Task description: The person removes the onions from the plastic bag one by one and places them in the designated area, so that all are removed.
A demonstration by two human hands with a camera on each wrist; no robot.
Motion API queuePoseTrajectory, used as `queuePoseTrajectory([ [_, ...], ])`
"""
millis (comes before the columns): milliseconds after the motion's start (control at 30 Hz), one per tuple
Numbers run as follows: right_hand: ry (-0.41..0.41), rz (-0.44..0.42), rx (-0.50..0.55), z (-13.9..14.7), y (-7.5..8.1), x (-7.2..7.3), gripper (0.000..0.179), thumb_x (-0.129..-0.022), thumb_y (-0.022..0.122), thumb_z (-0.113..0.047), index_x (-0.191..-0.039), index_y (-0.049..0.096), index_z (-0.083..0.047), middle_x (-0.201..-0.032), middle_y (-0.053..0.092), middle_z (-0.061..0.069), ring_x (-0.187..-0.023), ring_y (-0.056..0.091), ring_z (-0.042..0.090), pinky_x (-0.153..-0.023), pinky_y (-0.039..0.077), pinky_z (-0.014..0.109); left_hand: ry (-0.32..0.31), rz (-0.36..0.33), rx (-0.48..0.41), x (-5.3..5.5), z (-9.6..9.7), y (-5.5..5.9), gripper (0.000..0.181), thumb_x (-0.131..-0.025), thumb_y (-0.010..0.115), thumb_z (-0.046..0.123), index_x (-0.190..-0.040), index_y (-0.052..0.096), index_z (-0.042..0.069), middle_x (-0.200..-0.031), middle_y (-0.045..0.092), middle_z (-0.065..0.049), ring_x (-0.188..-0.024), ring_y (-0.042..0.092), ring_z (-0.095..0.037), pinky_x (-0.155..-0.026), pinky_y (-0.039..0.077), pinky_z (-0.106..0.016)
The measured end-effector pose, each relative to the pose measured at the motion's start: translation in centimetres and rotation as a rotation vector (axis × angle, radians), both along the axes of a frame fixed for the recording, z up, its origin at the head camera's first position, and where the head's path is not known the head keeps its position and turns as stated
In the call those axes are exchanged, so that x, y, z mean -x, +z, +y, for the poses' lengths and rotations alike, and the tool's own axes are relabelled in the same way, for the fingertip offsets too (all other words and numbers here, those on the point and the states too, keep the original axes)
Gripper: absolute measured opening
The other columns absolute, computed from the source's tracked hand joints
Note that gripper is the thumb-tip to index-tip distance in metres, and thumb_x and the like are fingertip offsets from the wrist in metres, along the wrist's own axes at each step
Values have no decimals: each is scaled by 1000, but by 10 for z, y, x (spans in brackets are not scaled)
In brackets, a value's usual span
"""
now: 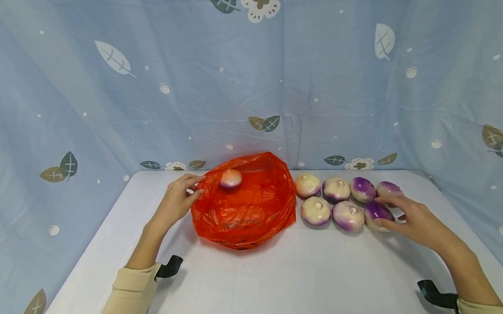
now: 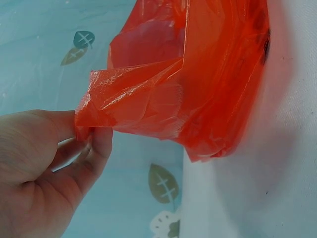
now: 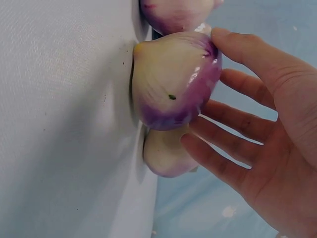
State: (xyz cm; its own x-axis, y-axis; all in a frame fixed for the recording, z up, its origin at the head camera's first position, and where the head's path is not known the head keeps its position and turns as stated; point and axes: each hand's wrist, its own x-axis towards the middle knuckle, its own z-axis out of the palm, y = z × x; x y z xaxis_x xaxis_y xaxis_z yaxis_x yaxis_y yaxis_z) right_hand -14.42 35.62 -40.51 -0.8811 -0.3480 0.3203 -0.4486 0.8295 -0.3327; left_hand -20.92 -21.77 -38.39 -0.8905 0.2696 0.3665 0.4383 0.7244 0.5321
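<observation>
My left hand (image 1: 178,199) pinches the left rim of a red plastic bag (image 1: 246,214) between thumb and fingers. In the left wrist view the bag's thin edge (image 2: 129,99) is drawn out toward those fingertips. The bag's mouth gapes, and one purple-and-white onion (image 1: 230,178) shows at its back left. My right hand (image 1: 417,222) is at the near right onion (image 1: 376,213) of a group, thumb on the near side and fingers spread beyond it. The right wrist view shows the thumb tip at the edge of this glossy onion (image 3: 173,84), the fingers loosely bent behind it.
Several more onions stand in two rows to the right of the bag, among them a pale one (image 1: 316,211) and a purple one (image 1: 363,189). A white table (image 1: 258,284) lies under everything. Blue patterned cloth (image 1: 196,84) hangs along its back and sides.
</observation>
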Motion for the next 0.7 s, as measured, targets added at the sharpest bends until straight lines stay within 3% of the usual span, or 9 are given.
queuePoseTrajectory([
  [133, 1, -1, -4, -1, 2, 0, 54, -74, 85, -25, -122, 64, -10, -119, 65, 14, -94, 63, 13, -62, 59, 27, 4, -2, -1, -1, 0, 1, 39, -87, 70, 1, -125, 66, 2, -117, 67, -16, -88, 69, -27, -71, 62, -38],
  [333, 3, -13, -5, -6, 5, 0, 52, -77, 83, -22, -123, 62, -9, -117, 65, 14, -96, 65, 32, -67, 61, 36, -1, -7, 0, -2, 1, 3, 39, -87, 70, 1, -126, 65, 1, -118, 66, -17, -90, 69, -28, -71, 62, -39],
  [433, 12, -7, 5, -11, 8, 1, 51, -78, 83, -20, -123, 63, -8, -115, 66, 13, -98, 66, 34, -68, 61, 36, -4, -6, -3, -2, 1, 4, 38, -87, 70, 1, -126, 65, 1, -118, 66, -17, -90, 69, -28, -71, 62, -39],
  [700, 42, 49, 5, -33, 20, 9, 44, -79, 82, -19, -119, 66, -10, -98, 64, 1, -84, 66, 22, -70, 61, 36, -8, 0, 3, -1, 1, 2, 38, -87, 70, 1, -125, 66, 1, -117, 67, -17, -88, 69, -28, -71, 62, -39],
])
